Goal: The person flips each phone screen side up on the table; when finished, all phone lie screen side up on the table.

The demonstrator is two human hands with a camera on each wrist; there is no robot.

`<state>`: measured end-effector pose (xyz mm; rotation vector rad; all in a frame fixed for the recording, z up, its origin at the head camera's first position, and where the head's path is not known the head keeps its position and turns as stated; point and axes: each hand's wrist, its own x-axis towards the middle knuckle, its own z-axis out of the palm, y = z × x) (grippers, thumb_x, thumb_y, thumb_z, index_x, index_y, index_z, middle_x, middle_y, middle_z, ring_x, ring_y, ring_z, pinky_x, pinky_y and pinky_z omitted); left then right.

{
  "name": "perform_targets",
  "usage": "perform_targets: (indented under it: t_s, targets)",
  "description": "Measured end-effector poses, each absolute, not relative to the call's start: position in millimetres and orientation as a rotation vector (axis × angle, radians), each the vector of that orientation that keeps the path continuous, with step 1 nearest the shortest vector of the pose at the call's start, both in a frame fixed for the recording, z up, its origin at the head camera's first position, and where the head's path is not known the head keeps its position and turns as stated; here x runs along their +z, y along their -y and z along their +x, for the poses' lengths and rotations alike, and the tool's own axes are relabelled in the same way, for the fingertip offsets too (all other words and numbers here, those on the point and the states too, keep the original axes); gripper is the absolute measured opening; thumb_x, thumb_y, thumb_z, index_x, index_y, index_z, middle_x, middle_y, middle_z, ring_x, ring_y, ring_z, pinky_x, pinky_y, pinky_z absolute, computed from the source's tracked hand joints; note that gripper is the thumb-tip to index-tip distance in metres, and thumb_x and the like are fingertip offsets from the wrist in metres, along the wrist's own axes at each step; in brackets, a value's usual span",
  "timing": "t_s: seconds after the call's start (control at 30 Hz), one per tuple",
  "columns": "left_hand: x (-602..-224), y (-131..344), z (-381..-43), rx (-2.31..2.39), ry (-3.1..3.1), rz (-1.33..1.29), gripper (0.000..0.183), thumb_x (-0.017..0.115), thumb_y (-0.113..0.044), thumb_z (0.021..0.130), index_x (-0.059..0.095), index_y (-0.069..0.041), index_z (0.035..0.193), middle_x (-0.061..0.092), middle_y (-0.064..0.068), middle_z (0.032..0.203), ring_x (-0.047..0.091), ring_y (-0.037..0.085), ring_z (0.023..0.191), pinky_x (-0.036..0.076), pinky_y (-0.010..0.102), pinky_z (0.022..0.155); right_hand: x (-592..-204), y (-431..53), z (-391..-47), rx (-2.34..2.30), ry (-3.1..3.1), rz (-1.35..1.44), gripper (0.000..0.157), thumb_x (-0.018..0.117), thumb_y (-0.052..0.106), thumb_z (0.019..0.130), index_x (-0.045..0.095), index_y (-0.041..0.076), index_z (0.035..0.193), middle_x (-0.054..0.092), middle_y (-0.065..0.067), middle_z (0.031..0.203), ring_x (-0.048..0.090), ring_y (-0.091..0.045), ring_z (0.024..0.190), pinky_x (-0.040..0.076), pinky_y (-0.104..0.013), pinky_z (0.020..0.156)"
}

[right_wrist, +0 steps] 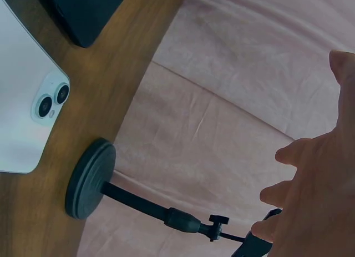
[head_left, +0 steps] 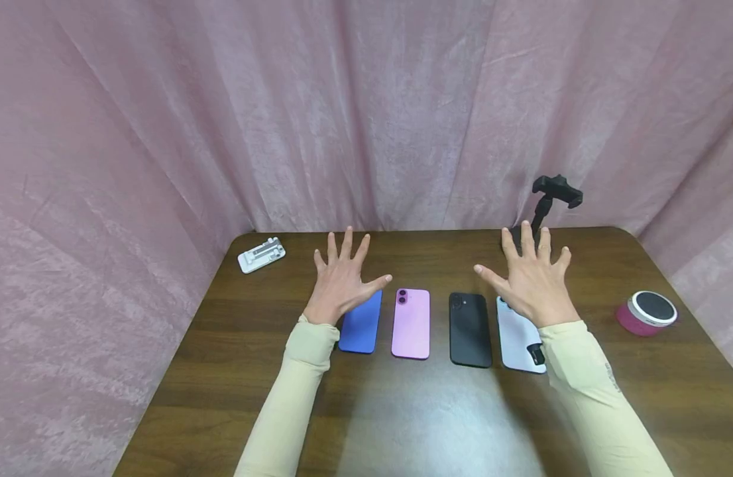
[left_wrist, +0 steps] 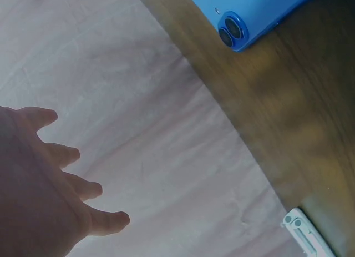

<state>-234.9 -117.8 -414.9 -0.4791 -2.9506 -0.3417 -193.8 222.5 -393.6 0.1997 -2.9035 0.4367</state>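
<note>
Both hands are held over the table with fingers spread, holding nothing. My left hand (head_left: 341,281) hovers above a blue phone (head_left: 360,328) and hides its upper part; the phone's twin lenses show in the left wrist view. My right hand (head_left: 536,288) is over a pale blue phone (head_left: 515,341), covering part of it. Between the hands lie a pink phone (head_left: 411,324) and a black phone (head_left: 470,331), camera sides up. Behind the right hand's fingertips stands a black phone stand (right_wrist: 91,179) with a round base and a clamp on top.
At the back left of the wooden table (head_left: 223,397) lies a small white folding stand (head_left: 262,255). A pink round device (head_left: 645,315) with a dark top sits at the right. Pink curtains (head_left: 414,119) hang right behind the table's back edge.
</note>
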Motion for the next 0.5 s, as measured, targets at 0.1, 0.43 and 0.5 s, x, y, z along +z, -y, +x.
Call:
perform_targets:
  t_s: [0.1,0.43,0.5]
  targets:
    - [-413.9,117.3,-235.1,-0.331,2.954,-0.479,0.097,0.046,-0.077,0.088,0.022,-0.021,0.163,0.008,0.015,0.168,0.0,0.048,0.15,0.009,0.074,0.11,-394.4,-223.0,-194.0,0.431,2.898,0.201,0.095,0.043,0.071,0.095,0.027,0.001,0.158,0.012,-0.034,0.161,0.004,-0.06,0.144,0.001,-0.083,0.101]
    - [-412.4,117.9,-232.7,-0.321,2.957,-0.491,0.1,0.05,-0.077,0.087,0.021,-0.018,0.163,0.007,0.015,0.168,0.001,0.049,0.15,0.009,0.075,0.11,-396.6,-225.9,-192.7,0.534,2.88,0.207,0.095,0.042,0.068,0.098,0.021,-0.003,0.158,0.01,-0.036,0.16,0.004,-0.06,0.144,0.001,-0.082,0.101]
    - [-413.0,118.1,-231.8,-0.331,2.948,-0.504,0.101,0.051,-0.077,0.086,0.02,-0.018,0.163,0.008,0.016,0.168,0.002,0.048,0.15,0.01,0.075,0.11,-396.9,-226.7,-192.8,0.587,2.866,0.218,0.092,0.041,0.065,0.1,0.02,-0.003,0.158,0.01,-0.036,0.16,0.004,-0.059,0.145,0.001,-0.081,0.102]
